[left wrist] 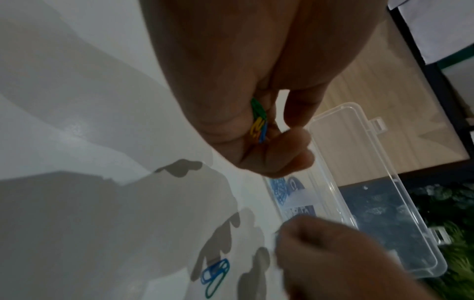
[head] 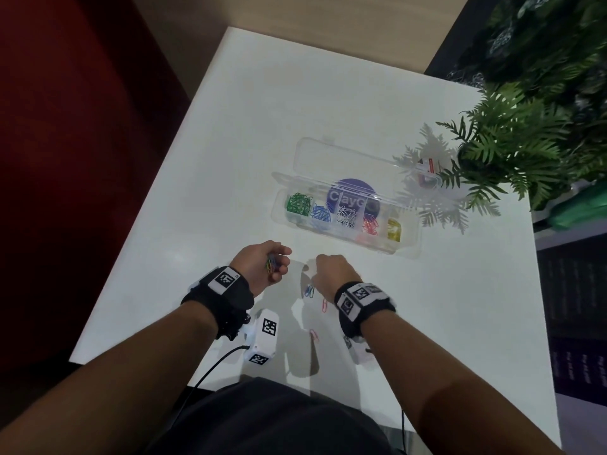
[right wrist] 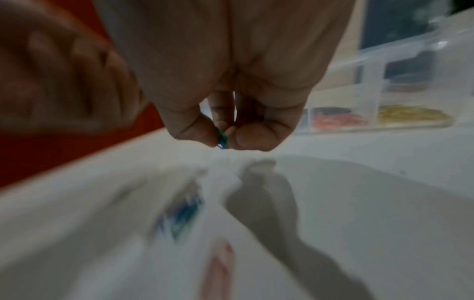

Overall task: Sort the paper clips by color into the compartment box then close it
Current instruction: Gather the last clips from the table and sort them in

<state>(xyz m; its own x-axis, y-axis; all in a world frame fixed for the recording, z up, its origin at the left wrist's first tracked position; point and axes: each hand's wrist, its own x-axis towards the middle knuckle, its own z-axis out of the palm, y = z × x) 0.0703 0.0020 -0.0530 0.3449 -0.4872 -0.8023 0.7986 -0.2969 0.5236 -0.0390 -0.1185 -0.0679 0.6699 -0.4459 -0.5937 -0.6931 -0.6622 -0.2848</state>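
A clear compartment box point(head: 407, 247) lies open on the white table point(head: 230, 142), its lid point(head: 328, 159) tilted back. It holds green, blue, white, red and yellow paper clips in separate compartments. My left hand point(head: 266, 266) curls around a bunch of mixed clips point(left wrist: 259, 121), just left of the box's near side. My right hand point(head: 328, 270) pinches a green-blue clip point(right wrist: 222, 140) above the table. Loose blue clips point(head: 309, 290) and pink clips point(head: 324, 305) lie below the right hand.
A fern-like plant point(head: 512, 149) overhangs the table's right side near the box's end. Another pink clip point(head: 314, 334) lies closer to my body. A white tagged device point(head: 262, 339) with a cable sits by my left wrist. The table's left edge borders a red wall.
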